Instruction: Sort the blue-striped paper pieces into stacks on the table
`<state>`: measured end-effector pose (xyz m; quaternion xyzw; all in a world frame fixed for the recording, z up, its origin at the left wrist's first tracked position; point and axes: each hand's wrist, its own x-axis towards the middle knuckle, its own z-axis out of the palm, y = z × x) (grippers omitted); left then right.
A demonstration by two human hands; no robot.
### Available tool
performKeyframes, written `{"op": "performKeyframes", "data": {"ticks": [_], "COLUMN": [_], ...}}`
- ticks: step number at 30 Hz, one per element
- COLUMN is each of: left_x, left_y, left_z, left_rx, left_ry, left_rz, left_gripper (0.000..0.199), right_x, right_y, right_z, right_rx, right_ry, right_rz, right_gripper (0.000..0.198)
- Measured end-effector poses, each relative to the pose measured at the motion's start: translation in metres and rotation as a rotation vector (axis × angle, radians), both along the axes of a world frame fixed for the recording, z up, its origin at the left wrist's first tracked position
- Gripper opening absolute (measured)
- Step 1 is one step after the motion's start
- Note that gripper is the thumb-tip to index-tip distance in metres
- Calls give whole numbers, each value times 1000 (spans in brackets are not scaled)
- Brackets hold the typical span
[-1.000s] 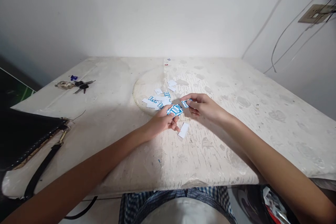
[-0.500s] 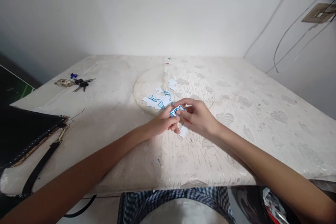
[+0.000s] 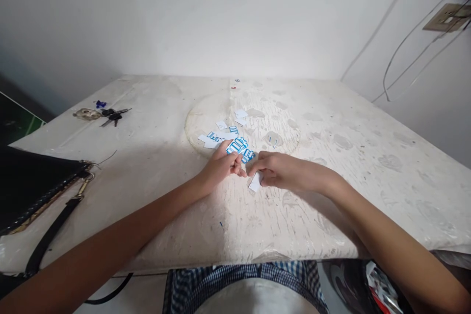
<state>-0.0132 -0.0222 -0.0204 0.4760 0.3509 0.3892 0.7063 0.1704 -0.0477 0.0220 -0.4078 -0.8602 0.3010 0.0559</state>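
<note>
My left hand (image 3: 220, 166) is closed on a paper piece with blue-outlined characters (image 3: 238, 144), its thumb along the edge and the other fingers curled below. Several similar pieces overlap beside it, so I cannot tell how many are held. To the right, my right hand (image 3: 272, 169) is low over the table with bent fingers. Its index finger and thumb are apart, at the edges of a white paper slip (image 3: 255, 182) that lies on the table. More white paper pieces (image 3: 210, 142) lie beyond my left hand.
Keys (image 3: 113, 116) with a metal tag and a blue bit lie at the table's left. A black bag (image 3: 40, 186) with a strap sits at the left edge. Small white scraps (image 3: 241, 114) lie farther back. The plastic-covered table (image 3: 165, 103) meets a white wall.
My right hand has moved away from the blue-outlined piece, down and right to the white slip. My left hand has shifted slightly left, and more blue-outlined characters now show beside it.
</note>
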Motion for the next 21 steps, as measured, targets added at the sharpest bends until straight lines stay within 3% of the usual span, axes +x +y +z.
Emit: {"op": "performKeyframes", "data": {"ticks": [6,14,21], "left_x": [0,-1,-1], "left_y": [2,1,1], "left_z": [-2,-2,0], "left_rx": [-13,14,18], "left_ry": [-8,23,21], "left_rz": [18,2,-8], "left_gripper": [48,43,38], "right_x": [-6,-9,-9], "right_y": [-6,-11,-10], "right_z": [-3,4,4], "right_rx": [42,37,56], "right_ry": [-73,-134,-137], "right_rz": [-9,-48,-34], "right_gripper": [13,22,13]}}
